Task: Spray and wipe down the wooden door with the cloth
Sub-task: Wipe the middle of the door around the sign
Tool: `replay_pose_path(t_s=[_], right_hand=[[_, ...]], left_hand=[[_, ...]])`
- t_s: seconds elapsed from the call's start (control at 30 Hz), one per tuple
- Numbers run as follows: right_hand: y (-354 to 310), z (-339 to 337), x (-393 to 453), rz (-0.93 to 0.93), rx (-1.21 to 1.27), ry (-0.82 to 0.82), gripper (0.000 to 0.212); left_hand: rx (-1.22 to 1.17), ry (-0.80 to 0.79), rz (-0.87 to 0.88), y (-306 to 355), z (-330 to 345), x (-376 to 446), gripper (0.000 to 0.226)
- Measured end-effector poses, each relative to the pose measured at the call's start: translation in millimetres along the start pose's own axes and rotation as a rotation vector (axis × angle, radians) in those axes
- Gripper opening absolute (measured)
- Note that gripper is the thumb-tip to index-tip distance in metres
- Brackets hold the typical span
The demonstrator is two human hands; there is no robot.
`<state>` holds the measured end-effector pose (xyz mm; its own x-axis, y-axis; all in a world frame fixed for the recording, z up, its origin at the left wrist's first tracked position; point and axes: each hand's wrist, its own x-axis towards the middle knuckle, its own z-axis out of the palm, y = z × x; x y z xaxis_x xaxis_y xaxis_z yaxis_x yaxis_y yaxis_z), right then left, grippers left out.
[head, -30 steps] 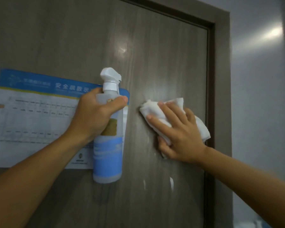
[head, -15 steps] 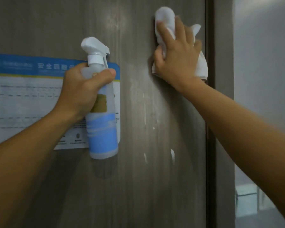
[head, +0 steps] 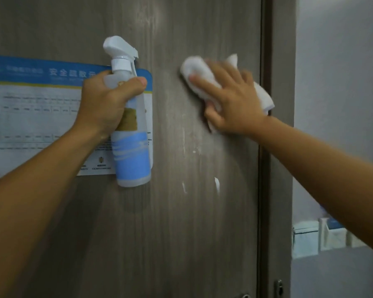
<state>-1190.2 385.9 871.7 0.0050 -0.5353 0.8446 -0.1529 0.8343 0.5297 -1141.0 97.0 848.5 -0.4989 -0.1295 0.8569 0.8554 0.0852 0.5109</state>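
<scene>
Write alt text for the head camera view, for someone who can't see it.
A right hand presses a white cloth flat against a grey-brown wooden door, while the left hand grips an upright spray bottle in front of a blue-and-white poster. White streaks mark the door below the cloth.

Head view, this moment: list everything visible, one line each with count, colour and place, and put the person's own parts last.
grey-brown wooden door: one, fills most of the view.
blue-and-white printed notice: one, stuck on the door at left.
translucent spray bottle with white trigger head and blue label: one, held upright in front of the notice.
white folded cloth: one, pressed flat on the door at right.
white streaks: several, on the door below the cloth.
dark door frame: one, right of the door.
grey wall: one, far right.
left hand: grips the bottle.
right hand: fingers spread on the cloth.
</scene>
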Motion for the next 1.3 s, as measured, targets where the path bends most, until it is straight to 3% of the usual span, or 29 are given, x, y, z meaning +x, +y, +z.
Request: replay_pose_path(t_s=[0.1,0.17,0.37,0.5,0.73,0.97,1.13,1.3], right_hand=[[0.9,2.8,37.0,0.227,0.014,0.069,0.067],[-2.4,6.6,43.6,0.277,0.006,0.101,0.067],[-7.1,15.8,20.8,0.265,0.042,0.195,0.067],[-3.6,15.0,12.2,0.221,0.06,0.189,0.067],[-3.7,17.3,11.0,0.218,0.05,0.204,0.066],[-4.3,17.1,10.7,0.222,0.058,0.22,0.066],[-5.1,16.7,7.4,0.231,0.069,0.199,0.066],[-6.1,18.6,-2.5,0.216,0.066,0.208,0.067]], left_hand=[[0.029,-0.024,-0.054,-1.4,6.8,-24.1,0.05],[0.057,-0.076,-0.066,-6.4,16.7,-55.0,0.047],[-0.021,-0.126,-0.218,-24.8,43.3,-150.8,0.02],[-0.067,-0.104,-0.331,-39.9,61.1,-182.3,0.027],[-0.04,0.012,-0.309,-48.4,78.8,-186.1,0.043],[-0.052,-0.025,-0.302,-45.2,87.4,-181.3,0.023],[-0.075,-0.067,-0.356,-49.2,100.0,-207.8,0.043],[-0.075,-0.102,-0.416,-55.9,118.8,-235.0,0.047]])
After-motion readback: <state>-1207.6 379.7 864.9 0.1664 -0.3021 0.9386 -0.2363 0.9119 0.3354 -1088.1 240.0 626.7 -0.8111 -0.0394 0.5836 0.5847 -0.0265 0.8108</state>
